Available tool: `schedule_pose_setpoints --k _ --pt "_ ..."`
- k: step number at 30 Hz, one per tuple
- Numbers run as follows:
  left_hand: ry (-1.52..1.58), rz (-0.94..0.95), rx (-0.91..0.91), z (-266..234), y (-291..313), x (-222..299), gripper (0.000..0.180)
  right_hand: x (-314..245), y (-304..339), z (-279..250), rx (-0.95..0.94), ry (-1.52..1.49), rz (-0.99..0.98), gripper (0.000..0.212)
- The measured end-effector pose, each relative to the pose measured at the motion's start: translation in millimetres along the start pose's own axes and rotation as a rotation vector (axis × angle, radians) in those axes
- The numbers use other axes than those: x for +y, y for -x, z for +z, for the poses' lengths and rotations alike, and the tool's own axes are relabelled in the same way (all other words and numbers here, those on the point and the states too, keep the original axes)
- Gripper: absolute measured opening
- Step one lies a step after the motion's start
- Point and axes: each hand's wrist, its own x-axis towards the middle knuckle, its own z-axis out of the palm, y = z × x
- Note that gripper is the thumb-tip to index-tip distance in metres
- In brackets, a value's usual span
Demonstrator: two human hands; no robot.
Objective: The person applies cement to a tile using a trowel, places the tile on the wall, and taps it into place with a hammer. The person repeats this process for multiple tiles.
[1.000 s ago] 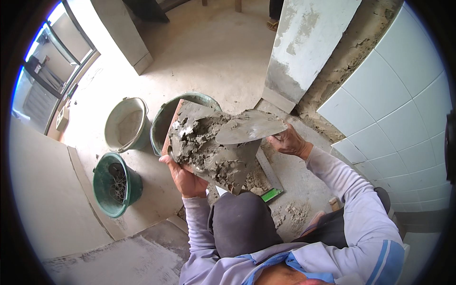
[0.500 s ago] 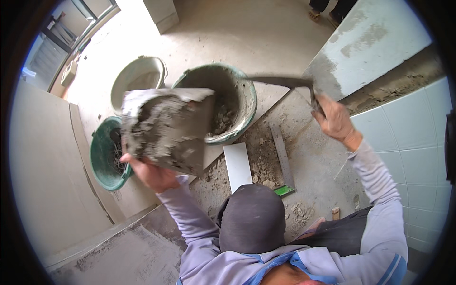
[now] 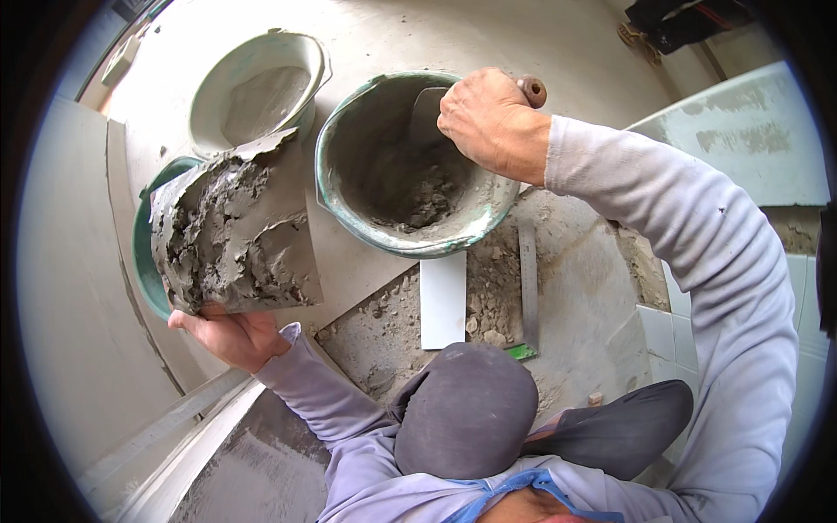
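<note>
My left hand (image 3: 228, 336) grips the near edge of a square tile (image 3: 296, 253) with thick, ridged grey mortar (image 3: 218, 231) spread over its upper face. The tile hangs tilted above a green bucket (image 3: 146, 253), hiding most of it. My right hand (image 3: 495, 122) is closed round the wooden handle of a trowel (image 3: 427, 113), whose blade reaches into a large mortar bucket (image 3: 327, 166). Wet mortar (image 3: 427, 196) lies at the bottom of that bucket. Part of the blade is hidden by my hand.
Behind the tile stands a pale bucket (image 3: 205, 105) with grey contents. A white tile strip (image 3: 443, 301) and a metal square with a green end (image 3: 528, 288) lie among rubble near my knee (image 3: 466, 410). Another person's dark-clothed leg (image 3: 684, 22) shows at far right.
My right hand has swung left and brought the trowel down into the mortar bucket. The tile in my left hand has moved left and slightly nearer. My view has shifted.
</note>
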Motion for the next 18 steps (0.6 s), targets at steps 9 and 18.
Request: schedule_pose_setpoints --k 9,18 --pt "0.014 0.037 0.046 1.7 4.3 0.6 0.067 -28.3 -16.9 7.3 -0.138 0.033 -0.076 0.011" --pt "-0.039 0.052 0.091 -5.6 4.9 -0.8 0.066 -24.0 -17.8 1.5 0.013 -0.195 -0.149 0.012"
